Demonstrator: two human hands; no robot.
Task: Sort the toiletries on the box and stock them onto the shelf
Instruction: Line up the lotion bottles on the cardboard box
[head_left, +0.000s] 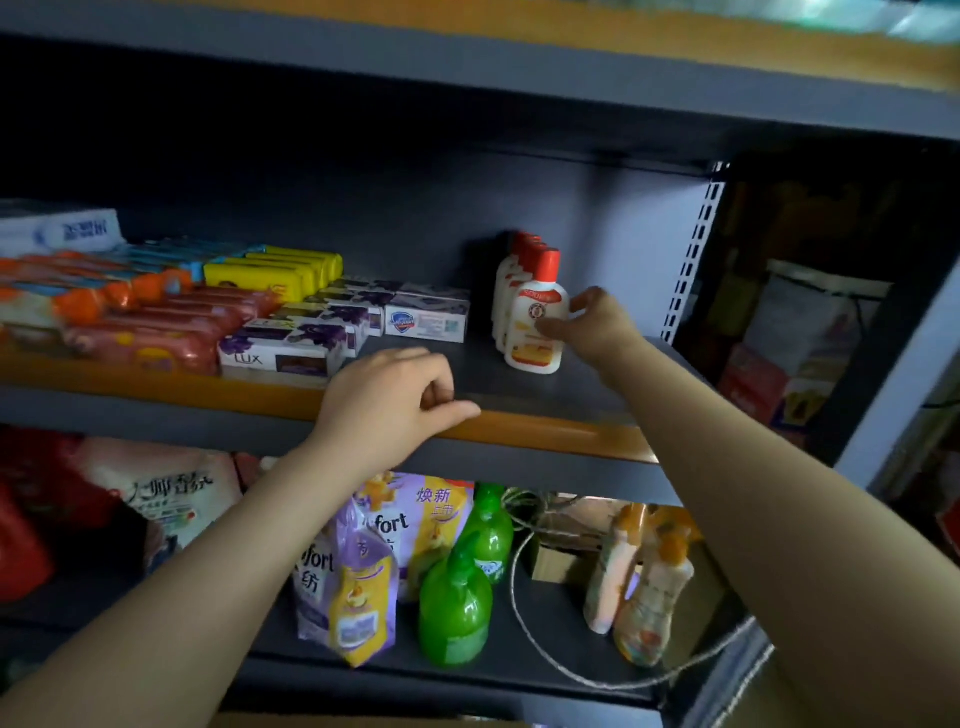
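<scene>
Legible markings on stocked goods

The soap box (283, 356) at the front of the middle shelf reads "LUX". The purple refill pouch (343, 582) on the lower shelf shows "fort" and "纺"; the pouch behind it (415, 525) shows "fort" and "焕新". The white bag (166, 493) at lower left carries Chinese characters, not clearly readable. Print on the red-capped bottle (535, 322) is blurred.

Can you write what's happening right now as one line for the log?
step: shelving lotion | right hand: holds front red-capped bottle, upright on shelf | left hand: empty, curled, resting on shelf edge | soap boxes: left
</scene>
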